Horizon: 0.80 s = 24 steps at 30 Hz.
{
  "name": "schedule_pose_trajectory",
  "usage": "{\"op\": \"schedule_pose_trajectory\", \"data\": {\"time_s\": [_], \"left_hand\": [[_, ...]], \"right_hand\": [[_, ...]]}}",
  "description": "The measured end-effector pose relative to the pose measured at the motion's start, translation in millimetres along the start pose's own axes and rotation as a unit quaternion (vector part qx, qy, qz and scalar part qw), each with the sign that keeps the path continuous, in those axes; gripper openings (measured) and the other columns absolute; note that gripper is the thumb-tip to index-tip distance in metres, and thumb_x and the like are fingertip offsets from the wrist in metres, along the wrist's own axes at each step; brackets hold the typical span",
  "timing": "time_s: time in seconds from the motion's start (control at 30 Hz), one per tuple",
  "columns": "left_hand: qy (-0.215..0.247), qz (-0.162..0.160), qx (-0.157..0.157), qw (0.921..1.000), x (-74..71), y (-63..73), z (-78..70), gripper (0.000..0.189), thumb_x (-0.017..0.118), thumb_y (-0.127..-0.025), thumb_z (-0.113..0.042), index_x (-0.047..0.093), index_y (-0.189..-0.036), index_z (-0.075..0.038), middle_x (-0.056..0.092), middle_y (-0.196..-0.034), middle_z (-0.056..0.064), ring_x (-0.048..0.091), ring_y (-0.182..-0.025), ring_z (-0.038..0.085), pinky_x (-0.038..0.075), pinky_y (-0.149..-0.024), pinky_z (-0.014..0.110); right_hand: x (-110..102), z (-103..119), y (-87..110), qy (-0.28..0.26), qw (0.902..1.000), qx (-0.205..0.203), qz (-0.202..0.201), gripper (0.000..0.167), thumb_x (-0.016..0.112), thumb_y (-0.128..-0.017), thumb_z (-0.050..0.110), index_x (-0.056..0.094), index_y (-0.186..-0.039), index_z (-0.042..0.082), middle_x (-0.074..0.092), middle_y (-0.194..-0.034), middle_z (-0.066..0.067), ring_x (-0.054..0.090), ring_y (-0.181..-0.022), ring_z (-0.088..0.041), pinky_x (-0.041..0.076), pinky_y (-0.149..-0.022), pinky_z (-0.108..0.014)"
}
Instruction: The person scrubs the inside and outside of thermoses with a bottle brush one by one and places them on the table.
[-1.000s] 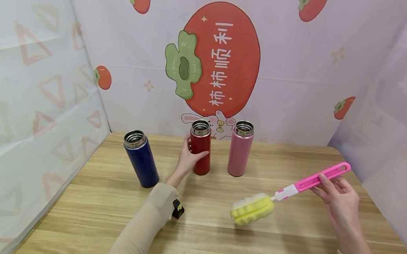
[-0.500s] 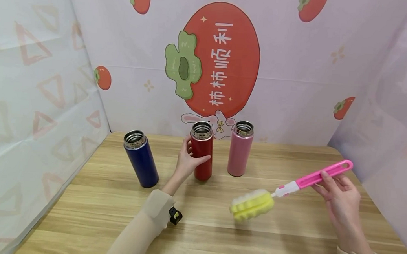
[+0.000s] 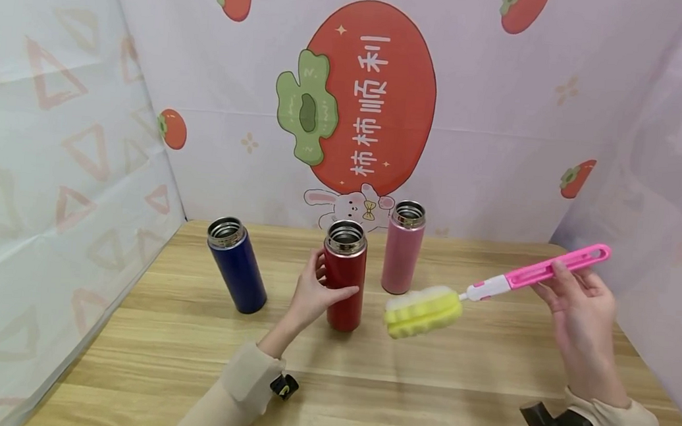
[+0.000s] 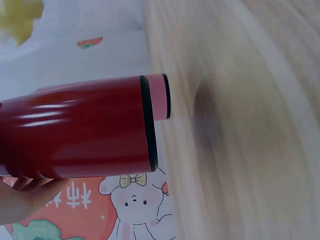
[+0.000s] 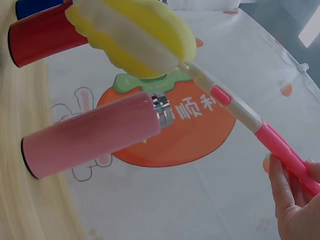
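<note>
My left hand grips a red thermos bottle, lidless, around its body from the left. In the left wrist view the red bottle's black base is raised off the wood, its shadow apart from it. My right hand holds a bottle brush by its pink handle, thumb on top. The brush's yellow and white sponge head points left, in the air to the right of the red bottle. A pink thermos bottle stands behind them, its mouth uncovered.
A dark blue thermos bottle, also lidless, stands on the wooden table to the left of my left hand. A printed cloth backdrop rises behind the table's far edge, with cloth walls at both sides.
My left hand has lifted the red bottle and brought it nearer to me and slightly right. My right hand has raised the bottle brush, its sponge head now higher over the table.
</note>
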<state>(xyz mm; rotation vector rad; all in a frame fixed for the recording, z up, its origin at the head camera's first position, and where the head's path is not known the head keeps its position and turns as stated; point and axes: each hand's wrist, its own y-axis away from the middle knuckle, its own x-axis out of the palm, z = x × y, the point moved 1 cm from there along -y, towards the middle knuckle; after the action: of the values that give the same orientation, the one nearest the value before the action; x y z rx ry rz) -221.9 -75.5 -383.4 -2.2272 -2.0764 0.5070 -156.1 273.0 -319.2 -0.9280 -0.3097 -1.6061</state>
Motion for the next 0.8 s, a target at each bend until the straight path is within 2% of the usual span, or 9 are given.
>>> {"op": "schedule_pose_trajectory", "data": {"time_s": [0.33, 0.57, 0.67, 0.8], "left_hand": [[0.001, 0.042, -0.016, 0.999, 3.2, 25.2, -8.8, 0.074, 0.078, -0.065, -0.01, 0.036, -0.126, -0.013, 0.049, -0.12, 0.012, 0.051, -0.104, 0.028, 0.044, -0.084, 0.04], [0.009, 0.056, -0.015, 0.9983, 0.9, 42.6, -34.8, 0.07, 0.074, -0.066, -0.002, 0.035, -0.124, -0.006, 0.049, -0.117, 0.017, 0.052, -0.101, 0.031, 0.046, -0.082, 0.041], [0.014, 0.054, -0.017, 0.9983, 2.0, 45.7, -33.9, 0.07, 0.075, -0.065, -0.002, 0.036, -0.123, -0.007, 0.05, -0.116, 0.017, 0.053, -0.1, 0.031, 0.046, -0.082, 0.041], [0.023, 0.059, -0.01, 0.9979, 5.2, 46.8, -19.4, 0.072, 0.077, -0.065, -0.007, 0.035, -0.123, -0.011, 0.05, -0.117, 0.014, 0.053, -0.101, 0.029, 0.045, -0.083, 0.04]], "right_hand": [[23, 10, -16.3, -0.052, 0.9983, -0.023, -0.004, 0.011, 0.05, -0.084, -0.008, 0.052, -0.095, -0.011, 0.057, -0.08, -0.017, 0.062, -0.073, -0.026, 0.05, -0.069, -0.035], [37, 21, -26.5, -0.108, 0.9938, -0.022, -0.006, 0.012, 0.048, -0.085, -0.009, 0.051, -0.096, -0.012, 0.057, -0.081, -0.02, 0.061, -0.072, -0.031, 0.05, -0.069, -0.039], [43, 26, -30.3, -0.114, 0.9931, -0.025, -0.007, 0.012, 0.049, -0.084, -0.009, 0.051, -0.096, -0.013, 0.056, -0.081, -0.02, 0.06, -0.071, -0.031, 0.049, -0.071, -0.04], [51, 30, -34.0, -0.1, 0.9946, -0.025, -0.012, 0.014, 0.052, -0.083, -0.008, 0.05, -0.096, -0.012, 0.056, -0.083, -0.02, 0.06, -0.072, -0.031, 0.049, -0.073, -0.04]]}}
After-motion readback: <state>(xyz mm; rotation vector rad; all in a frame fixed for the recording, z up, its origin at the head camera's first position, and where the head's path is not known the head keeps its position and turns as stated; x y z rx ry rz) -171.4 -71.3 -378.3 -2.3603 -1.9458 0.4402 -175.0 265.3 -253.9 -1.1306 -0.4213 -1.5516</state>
